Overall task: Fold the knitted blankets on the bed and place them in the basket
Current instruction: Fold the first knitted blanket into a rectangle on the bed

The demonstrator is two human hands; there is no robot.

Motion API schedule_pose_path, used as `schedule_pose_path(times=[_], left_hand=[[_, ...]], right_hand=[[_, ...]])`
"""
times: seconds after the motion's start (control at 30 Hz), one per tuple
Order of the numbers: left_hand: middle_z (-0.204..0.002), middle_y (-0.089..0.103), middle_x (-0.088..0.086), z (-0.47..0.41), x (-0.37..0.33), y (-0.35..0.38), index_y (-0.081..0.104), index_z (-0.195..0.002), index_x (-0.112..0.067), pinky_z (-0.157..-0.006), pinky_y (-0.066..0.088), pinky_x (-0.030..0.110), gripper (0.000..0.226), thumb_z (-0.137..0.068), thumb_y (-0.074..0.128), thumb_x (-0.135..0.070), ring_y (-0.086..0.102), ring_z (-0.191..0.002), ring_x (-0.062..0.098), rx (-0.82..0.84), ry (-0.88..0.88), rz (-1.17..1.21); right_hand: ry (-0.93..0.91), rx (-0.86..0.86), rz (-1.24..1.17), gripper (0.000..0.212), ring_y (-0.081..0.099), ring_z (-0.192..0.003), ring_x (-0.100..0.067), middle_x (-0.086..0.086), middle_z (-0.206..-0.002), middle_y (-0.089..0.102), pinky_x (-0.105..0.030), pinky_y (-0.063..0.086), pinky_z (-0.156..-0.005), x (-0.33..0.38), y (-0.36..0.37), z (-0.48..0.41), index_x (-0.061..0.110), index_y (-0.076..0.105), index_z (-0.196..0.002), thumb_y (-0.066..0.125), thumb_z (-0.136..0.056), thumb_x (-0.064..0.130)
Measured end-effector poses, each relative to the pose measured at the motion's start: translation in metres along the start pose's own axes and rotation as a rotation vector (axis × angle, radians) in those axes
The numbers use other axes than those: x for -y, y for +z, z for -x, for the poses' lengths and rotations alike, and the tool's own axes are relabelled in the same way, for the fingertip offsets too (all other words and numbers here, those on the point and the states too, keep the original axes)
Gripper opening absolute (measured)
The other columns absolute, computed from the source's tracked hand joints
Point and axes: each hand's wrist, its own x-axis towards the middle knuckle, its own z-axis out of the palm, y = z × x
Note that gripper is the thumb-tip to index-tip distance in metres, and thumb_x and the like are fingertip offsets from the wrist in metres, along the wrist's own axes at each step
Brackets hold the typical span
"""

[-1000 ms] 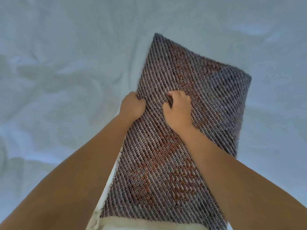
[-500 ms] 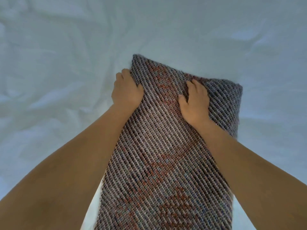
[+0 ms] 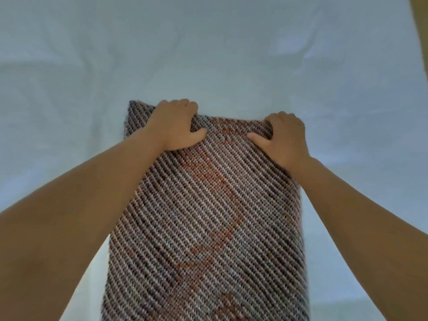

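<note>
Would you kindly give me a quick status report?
Left hand and right hand both grip far edge of striped grey-and-rust knitted blanket. Blanket lies on pale bedsheet. Nothing obstructing.

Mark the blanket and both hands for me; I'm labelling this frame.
blanket [image 3: 208,216], head view, middle of the knit.
left hand [image 3: 178,126], head view, back of hand.
right hand [image 3: 284,137], head view, back of hand.
</note>
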Motion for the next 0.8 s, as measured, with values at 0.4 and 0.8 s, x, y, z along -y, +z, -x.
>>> schedule_pose_path(times=[0.4,0.8], left_hand=[[-0.063,0.048,-0.002,-0.008,0.017,-0.004,0.05,-0.085,-0.016,-0.057,0.039,0.029,0.069,-0.077,0.017,-0.076,0.043,-0.056,0.014,0.222,-0.037,-0.195],[-0.076,0.057,0.004,-0.009,0.018,-0.026,0.057,-0.087,-0.009,-0.063,0.041,0.032,0.061,-0.087,0.035,-0.065,0.053,-0.07,0.019,0.561,-0.044,-0.094]], right_hand=[[0.048,0.216,0.053,0.053,0.049,-0.066,-0.025,0.001,-0.061,0.043,-0.032,0.033,-0.059,-0.023,-0.006,-0.024,0.011,0.046,-0.073,0.04,-0.089,0.061],[-0.202,-0.154,-0.113,0.039,0.036,-0.07,-0.018,-0.003,-0.07,0.039,-0.032,0.026,-0.066,0.019,0.024,-0.003,0.009,0.045,-0.069,0.041,-0.087,0.044]])
